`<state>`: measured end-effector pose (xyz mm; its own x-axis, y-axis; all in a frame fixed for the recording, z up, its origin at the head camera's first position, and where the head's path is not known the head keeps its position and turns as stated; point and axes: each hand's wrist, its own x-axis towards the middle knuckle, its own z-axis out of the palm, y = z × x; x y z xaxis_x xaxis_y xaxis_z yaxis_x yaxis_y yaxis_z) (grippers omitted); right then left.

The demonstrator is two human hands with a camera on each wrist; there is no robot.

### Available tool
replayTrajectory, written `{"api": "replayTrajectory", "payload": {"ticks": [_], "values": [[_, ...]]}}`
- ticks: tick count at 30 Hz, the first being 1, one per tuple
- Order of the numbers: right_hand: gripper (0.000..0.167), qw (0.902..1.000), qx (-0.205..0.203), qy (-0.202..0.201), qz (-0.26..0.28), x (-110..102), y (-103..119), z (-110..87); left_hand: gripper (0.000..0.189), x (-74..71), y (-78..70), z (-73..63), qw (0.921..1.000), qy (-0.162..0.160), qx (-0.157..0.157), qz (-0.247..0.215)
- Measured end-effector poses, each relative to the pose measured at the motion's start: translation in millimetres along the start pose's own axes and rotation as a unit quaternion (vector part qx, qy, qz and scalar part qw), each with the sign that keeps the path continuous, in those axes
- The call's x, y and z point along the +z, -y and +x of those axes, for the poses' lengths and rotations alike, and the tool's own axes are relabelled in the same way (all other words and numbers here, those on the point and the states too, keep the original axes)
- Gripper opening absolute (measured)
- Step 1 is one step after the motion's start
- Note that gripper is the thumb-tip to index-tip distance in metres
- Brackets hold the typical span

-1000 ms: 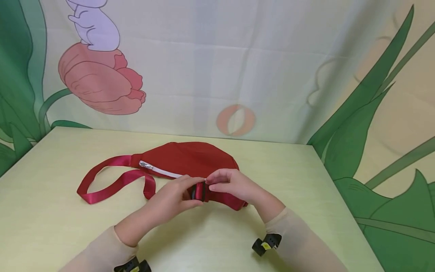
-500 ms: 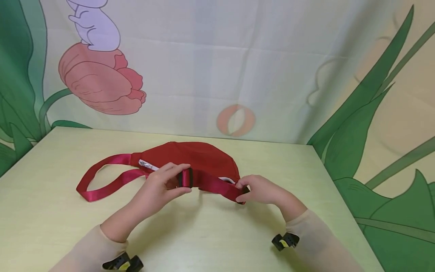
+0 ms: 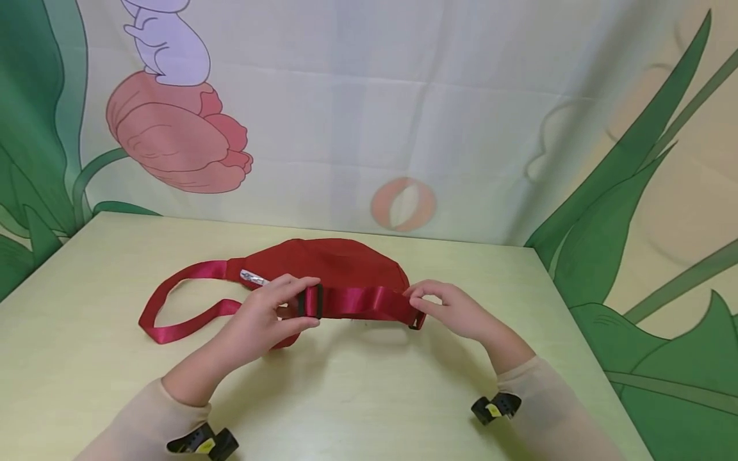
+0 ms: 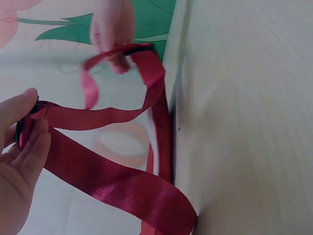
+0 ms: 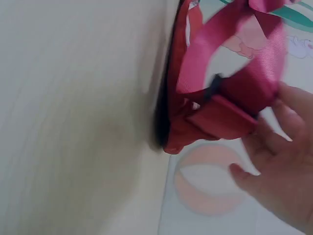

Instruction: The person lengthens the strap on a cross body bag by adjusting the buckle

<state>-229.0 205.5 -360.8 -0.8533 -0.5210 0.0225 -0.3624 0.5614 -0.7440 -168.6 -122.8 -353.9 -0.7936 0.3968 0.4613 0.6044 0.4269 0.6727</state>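
A red waist bag [image 3: 328, 266] lies on the table, its silver zip pull [image 3: 254, 278] partly covered by my left hand [image 3: 262, 320]. That hand pinches a black slider buckle [image 3: 311, 301] on the bag's shiny red strap [image 3: 357, 302], thumb below and fingers above. The strap runs from there rightward, in front of the bag. At its right end, my right hand [image 3: 452, 310] pinches the strap's upper edge between thumb and finger, just above another black buckle [image 3: 415, 318]. In the right wrist view the folded strap [image 5: 244, 105] meets the fingertips, with the other fingers loosely spread.
A further strap loop [image 3: 173, 333] curves out to the left on the pale table [image 3: 369, 397]. Behind the table's far edge hangs a printed cloth [image 3: 461, 128] with leaves and flowers. A small black camera [image 3: 496, 408] sits on each sleeve.
Both hands have drawn apart, the left to the left with the slider buckle, the right to the strap's right end. The strap between them now stretches straighter and is raised.
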Motion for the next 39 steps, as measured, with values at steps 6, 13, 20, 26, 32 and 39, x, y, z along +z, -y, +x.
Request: {"api": "replayTrajectory", "payload": {"ticks": [6, 13, 20, 26, 32, 39], "values": [[0.017, 0.9897, -0.042, -0.137, -0.001, -8.0, 16.1, -5.2, 0.057, 11.4, 5.6, 1.8, 0.9966, 0.017, -0.007, 0.080], [0.021, 0.9493, -0.160, -0.215, -0.164, -14.6, 27.1, -8.2, 0.055, 8.0, 10.1, 6.7, 0.9923, -0.036, -0.051, 0.107], [0.040, 0.9405, -0.078, -0.221, -0.246, -16.5, 15.9, -7.0, 0.057, -4.8, 13.0, 6.7, 0.9922, -0.071, -0.052, 0.088], [0.030, 0.9739, 0.045, -0.219, 0.042, -16.3, 10.9, -2.4, 0.056, 1.8, 12.4, 7.5, 0.9950, -0.056, -0.042, 0.072], [0.018, 0.9736, 0.063, -0.199, 0.093, -20.8, 27.7, 0.1, 0.055, 20.2, 12.4, 11.0, 0.9961, -0.026, -0.025, 0.080], [0.029, 0.9113, -0.076, -0.300, -0.272, -24.9, 56.1, -3.4, 0.052, 42.1, 7.0, 15.4, 0.9975, -0.004, -0.029, 0.064]]}}
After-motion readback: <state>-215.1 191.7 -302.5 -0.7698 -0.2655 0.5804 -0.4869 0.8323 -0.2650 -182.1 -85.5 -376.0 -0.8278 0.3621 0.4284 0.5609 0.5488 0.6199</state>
